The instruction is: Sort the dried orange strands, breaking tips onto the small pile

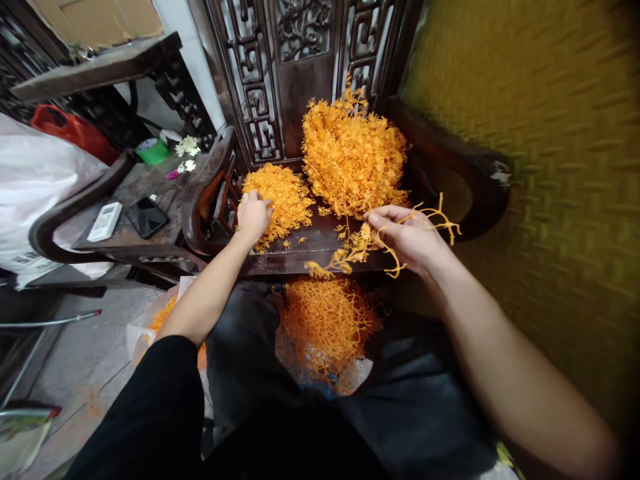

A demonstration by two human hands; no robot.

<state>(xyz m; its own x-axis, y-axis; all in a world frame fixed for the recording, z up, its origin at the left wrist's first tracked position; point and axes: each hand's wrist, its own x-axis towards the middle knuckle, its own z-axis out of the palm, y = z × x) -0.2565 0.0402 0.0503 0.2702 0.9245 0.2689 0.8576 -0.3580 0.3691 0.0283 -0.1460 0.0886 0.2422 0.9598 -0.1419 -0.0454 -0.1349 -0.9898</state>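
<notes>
Both bare forearms reach forward from black sleeves. The left hand (253,217) lies palm down, fingers curled under. The right hand (407,235) sits a little nearer the body, thumb and fingers pinched together

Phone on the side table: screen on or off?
Off, as far as visible. The phone lies flat, face up beside the white remote, its screen uniformly black with only a faint reflection.

Seat front bare — orange heaps (353,157) crowd behind, seemingly.
</notes>
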